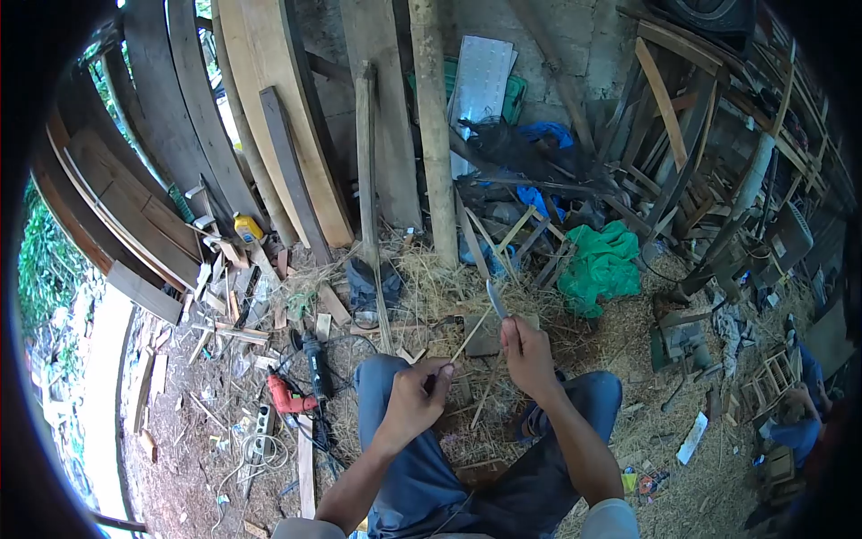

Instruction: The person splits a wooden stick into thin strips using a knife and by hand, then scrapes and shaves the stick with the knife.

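Around the frame's centre, the knife [495, 299] in the right fingers [521, 336] is just right of the strip [470, 337] in the left fingers [441, 384], with the drill [289, 398] on the floor [184, 472] at lower left, planks [269, 117] at upper left and a plastic sheet [600, 268] right of centre.

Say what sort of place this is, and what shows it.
Probably a rough, makeshift woodworking shop: tall wooden planks stand at the back, a red power drill lies on the ground, and what look like wood shavings are strewn about.
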The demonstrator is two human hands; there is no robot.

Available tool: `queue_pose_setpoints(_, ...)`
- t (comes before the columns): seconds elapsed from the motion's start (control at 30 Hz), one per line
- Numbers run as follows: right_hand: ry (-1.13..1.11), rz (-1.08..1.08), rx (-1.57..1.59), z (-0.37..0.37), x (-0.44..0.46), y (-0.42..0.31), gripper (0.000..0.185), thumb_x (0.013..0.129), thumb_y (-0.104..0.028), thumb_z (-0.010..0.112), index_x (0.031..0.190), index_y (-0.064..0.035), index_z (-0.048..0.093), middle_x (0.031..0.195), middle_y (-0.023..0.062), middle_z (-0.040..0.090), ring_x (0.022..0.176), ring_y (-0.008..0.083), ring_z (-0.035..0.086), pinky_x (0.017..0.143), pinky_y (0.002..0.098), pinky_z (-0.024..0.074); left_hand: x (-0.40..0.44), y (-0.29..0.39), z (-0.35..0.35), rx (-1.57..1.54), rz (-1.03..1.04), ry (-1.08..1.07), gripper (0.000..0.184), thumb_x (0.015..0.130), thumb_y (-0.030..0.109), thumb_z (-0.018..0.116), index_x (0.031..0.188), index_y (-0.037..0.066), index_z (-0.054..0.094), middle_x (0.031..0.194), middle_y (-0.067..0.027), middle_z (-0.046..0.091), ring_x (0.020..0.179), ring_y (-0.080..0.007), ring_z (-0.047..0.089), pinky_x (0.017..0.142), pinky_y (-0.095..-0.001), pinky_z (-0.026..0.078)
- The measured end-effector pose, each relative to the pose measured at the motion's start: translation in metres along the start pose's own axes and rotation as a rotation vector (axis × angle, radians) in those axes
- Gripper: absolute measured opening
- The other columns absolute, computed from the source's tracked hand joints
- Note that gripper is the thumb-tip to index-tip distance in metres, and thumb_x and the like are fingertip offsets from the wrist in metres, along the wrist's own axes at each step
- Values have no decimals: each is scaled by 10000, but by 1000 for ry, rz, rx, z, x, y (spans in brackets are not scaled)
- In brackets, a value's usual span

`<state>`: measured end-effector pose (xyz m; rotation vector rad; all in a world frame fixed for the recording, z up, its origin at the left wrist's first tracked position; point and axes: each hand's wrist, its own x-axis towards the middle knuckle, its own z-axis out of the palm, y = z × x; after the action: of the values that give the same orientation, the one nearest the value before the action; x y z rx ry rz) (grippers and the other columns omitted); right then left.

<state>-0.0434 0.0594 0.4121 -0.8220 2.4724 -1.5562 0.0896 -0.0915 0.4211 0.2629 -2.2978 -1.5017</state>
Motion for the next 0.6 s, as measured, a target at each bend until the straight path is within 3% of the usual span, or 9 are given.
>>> queue_pose_setpoints(0.03,4,2,-3,4,-4,0,50,866,-54,511,839,-17,531,620,188,531,572,341,579,529,408,410,1,3,1,-3,2,-4,136,905,76,563,961,-20,641,625,-22,534,531,-42,447,475,-224,360)
queue_pose_setpoints(0.1,-32,-108,-124,14,-13,0,36,868,-41,498,878,-27,529,616,192,526,579,355,576,539,423,416,4,9,2,154,24,32,93,849,6,593,934,-22,617,714,-176,627,599,-232,628,547,-303,464)
queue_pose_setpoints(0.13,-30,-109,-121,11,-11,0,36,868,-41,498,878,-27,529,616,192,526,579,355,576,539,423,416,4,8,2,156,26,32,93,849,6,593,934,-22,617,714,-176,627,599,-232,628,547,-303,464)
queue_pose_setpoints(0.2,54,-12,-43,5,-8,-1,65,858,-34,500,915,-43,528,638,201,546,612,394,581,563,459,430,3,3,3,157,172,54,94,840,-6,585,931,-14,607,783,-199,629,631,-322,628,555,-341,477)
queue_pose_setpoints(0.33,59,-72,-71,14,-15,5,71,852,-34,493,913,-52,524,659,205,555,623,403,580,568,474,433,2,-3,13,158,195,46,106,840,-14,575,943,-15,600,830,-201,632,657,-348,629,567,-362,482)
queue_pose_setpoints(0.4,-60,-2,-89,15,-14,1,56,848,-33,489,894,-50,516,675,207,557,640,395,583,565,462,431,2,-9,9,203,106,17,118,839,-19,570,953,-9,598,820,-208,628,672,-346,633,562,-366,479)
queue_pose_setpoints(0.47,-4,62,-40,11,-13,0,45,860,-32,475,885,-47,510,724,212,558,685,390,579,594,453,431,1,-6,7,219,133,21,116,839,-17,571,951,-8,598,809,-209,625,664,-344,632,558,-363,477)
queue_pose_setpoints(0.6,83,-78,-108,26,-19,1,78,907,-79,456,853,-34,492,772,199,539,703,381,545,628,450,408,5,-3,9,191,67,17,99,837,-13,576,935,-6,596,752,-200,616,618,-329,625,536,-351,469)
